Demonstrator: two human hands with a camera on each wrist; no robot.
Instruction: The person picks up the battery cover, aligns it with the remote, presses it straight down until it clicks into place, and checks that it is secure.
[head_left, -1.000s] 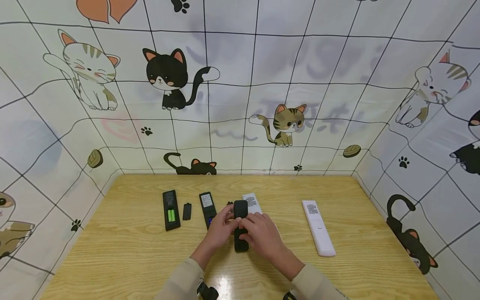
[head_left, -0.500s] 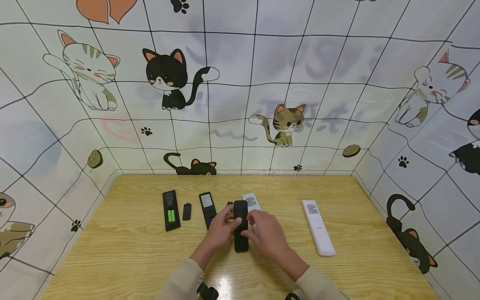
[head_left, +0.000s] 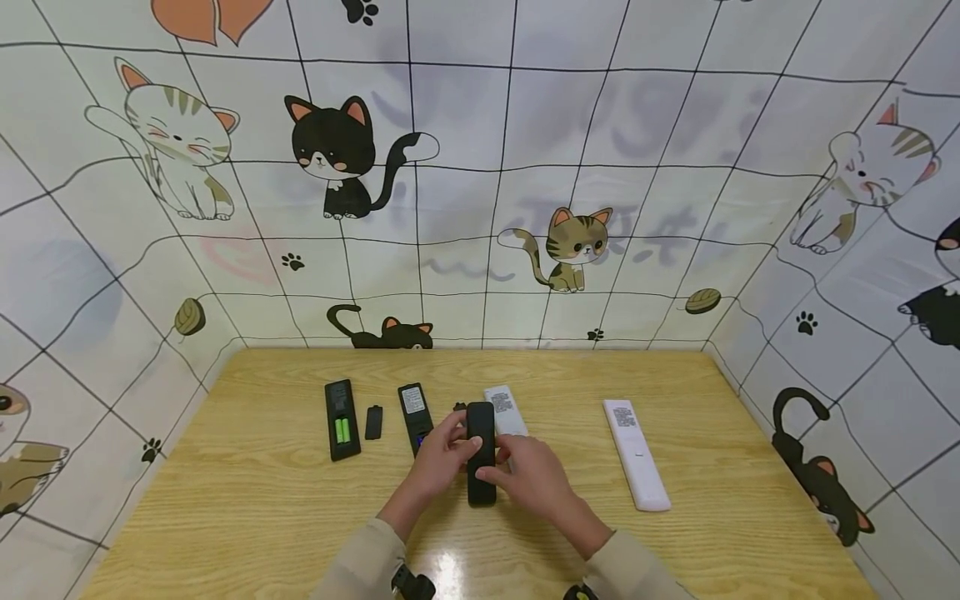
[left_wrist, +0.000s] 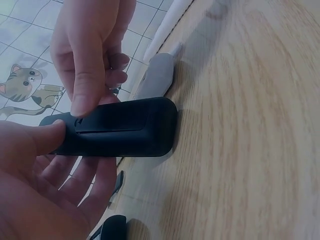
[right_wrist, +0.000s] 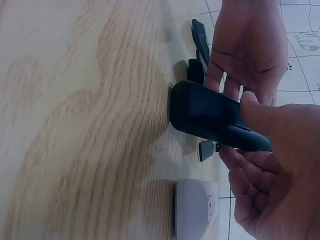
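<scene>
My left hand (head_left: 442, 454) grips a black remote control (head_left: 482, 483) from its left side, thumb on top and fingers underneath. In the left wrist view the back of the remote (left_wrist: 160, 125) faces up, with a battery cover (left_wrist: 117, 116) fitted in it. My right hand (head_left: 536, 475) holds the remote's right side; its thumb (left_wrist: 86, 100) presses by the latch end of the cover. From the right wrist view, the right fingers (right_wrist: 250, 172) curl beside and below the remote. One end of the remote is close over the table.
To the left lie an open black remote (head_left: 342, 421) with green batteries, a loose cover (head_left: 374, 422) and another black remote (head_left: 414, 408), partly hidden. Behind my hands is a white remote (head_left: 506, 410); a second white remote (head_left: 637, 457) lies right on the wooden table (head_left: 750, 500).
My right hand has come off the upper part of the remote, shifted right, then settled lower with its thumb on the remote. The left hand stays almost still.
</scene>
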